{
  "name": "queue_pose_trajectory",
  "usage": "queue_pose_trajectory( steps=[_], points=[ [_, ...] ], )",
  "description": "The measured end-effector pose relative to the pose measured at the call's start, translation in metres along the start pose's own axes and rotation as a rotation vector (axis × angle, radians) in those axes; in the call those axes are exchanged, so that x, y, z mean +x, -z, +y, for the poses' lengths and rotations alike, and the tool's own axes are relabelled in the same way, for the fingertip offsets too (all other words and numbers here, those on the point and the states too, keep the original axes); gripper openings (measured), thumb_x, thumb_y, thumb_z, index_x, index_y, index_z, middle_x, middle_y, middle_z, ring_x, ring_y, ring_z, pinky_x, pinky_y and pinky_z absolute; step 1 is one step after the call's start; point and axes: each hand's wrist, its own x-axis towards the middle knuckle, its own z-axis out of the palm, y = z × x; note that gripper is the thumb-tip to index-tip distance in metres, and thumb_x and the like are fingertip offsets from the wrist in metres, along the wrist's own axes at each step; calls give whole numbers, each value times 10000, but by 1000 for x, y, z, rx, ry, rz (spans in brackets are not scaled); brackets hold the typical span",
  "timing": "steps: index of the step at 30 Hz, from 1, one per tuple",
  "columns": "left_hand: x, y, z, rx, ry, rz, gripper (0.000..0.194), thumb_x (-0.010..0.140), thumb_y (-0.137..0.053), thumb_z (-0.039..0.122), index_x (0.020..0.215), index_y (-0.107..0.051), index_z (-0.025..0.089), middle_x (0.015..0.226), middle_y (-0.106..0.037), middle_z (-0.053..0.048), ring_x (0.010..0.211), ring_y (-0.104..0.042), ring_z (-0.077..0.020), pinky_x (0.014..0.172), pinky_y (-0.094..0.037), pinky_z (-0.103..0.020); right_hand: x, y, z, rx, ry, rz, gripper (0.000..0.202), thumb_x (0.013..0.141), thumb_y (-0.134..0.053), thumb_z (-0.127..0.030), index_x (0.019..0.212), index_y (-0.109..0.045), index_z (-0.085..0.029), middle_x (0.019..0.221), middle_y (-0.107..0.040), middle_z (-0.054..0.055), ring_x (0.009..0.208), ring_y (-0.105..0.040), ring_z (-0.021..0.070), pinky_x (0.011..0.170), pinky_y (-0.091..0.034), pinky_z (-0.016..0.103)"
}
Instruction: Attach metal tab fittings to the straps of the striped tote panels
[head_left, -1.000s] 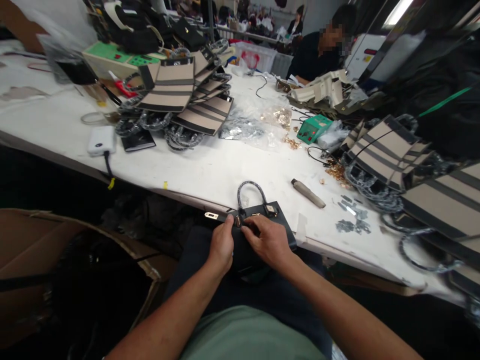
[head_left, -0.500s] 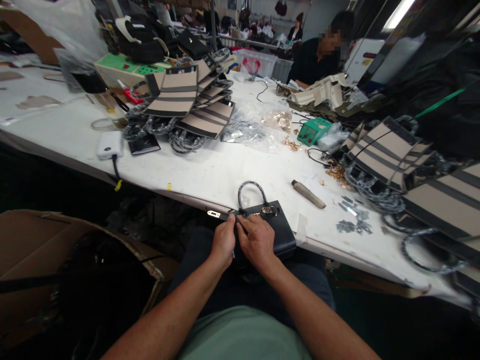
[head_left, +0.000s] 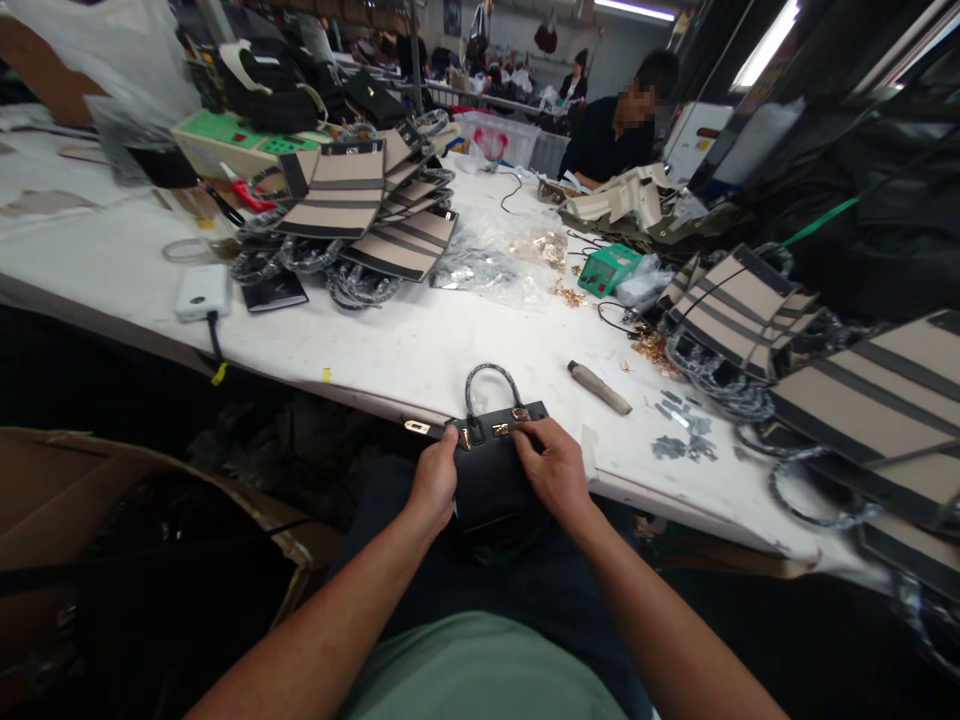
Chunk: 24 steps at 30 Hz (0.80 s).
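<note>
A small black handbag (head_left: 491, 480) rests against the table's front edge above my lap, its wrapped handle (head_left: 491, 370) standing up. Gold-coloured fittings, among them a clasp (head_left: 500, 430), sit along its upper front. My left hand (head_left: 435, 475) grips the bag's left side, thumb near the top corner. Beside that thumb, a strap with a gold-coloured end plate (head_left: 417, 427) sticks out to the left. At the upper right of the bag, my right hand (head_left: 553, 462) has its thumb and forefinger closed at the right fitting (head_left: 520, 413).
Striped panels with wrapped handles are stacked at left (head_left: 337, 190) and right (head_left: 862, 390). A wrapped tool (head_left: 600, 388) lies right of the bag, near dark flat pieces (head_left: 682, 430). A green box (head_left: 609, 268) stands farther back. Across the table sits a person (head_left: 615, 130).
My right hand has moved from the bag's left fitting across to its right one, uncovering the front and clasp. The left hand keeps its hold. The view has shifted slightly.
</note>
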Motion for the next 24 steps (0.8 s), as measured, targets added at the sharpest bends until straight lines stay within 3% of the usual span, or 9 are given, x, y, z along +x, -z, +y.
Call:
queue_pose_trajectory(
  steps=[7,13,18,21,24],
  points=[
    [-1,0,1,17,5,-8,611,688,-736,694,862,-773,110,752,-757,-106,728,-716,-257,727,-554,-363,7,-2,2,10,-13,8,322,951,-557,-271,1224,-708,-191,1024,-727,75,946,-682,201,912,-521,304],
    [-5,0,2,65,-20,-22,616,714,-714,710,873,-765,117,786,-765,-101,762,-719,-255,733,-551,-344,14,0,-1,-136,-23,-148,218,935,-599,-280,1054,-781,-275,980,-745,26,924,-687,189,854,-504,274],
    [-7,2,3,163,-49,-47,627,763,-649,735,845,-746,120,781,-756,-93,785,-718,-265,717,-546,-335,26,-2,5,-154,-48,-181,169,912,-639,-292,932,-806,-288,948,-773,13,905,-706,200,852,-498,289],
    [-5,11,10,405,-181,-12,559,818,-615,686,929,-731,151,825,-747,-77,811,-714,-268,730,-546,-350,31,-3,10,-104,-39,-162,179,897,-649,-302,985,-805,-286,995,-780,15,924,-707,210,872,-506,305],
    [-4,21,22,720,-518,170,439,787,-743,489,1077,-692,164,967,-731,-99,941,-691,-297,855,-540,-420,32,-3,10,-25,-106,-119,298,866,-654,-303,1135,-773,-254,878,-760,11,799,-694,196,811,-525,314]
  ],
)
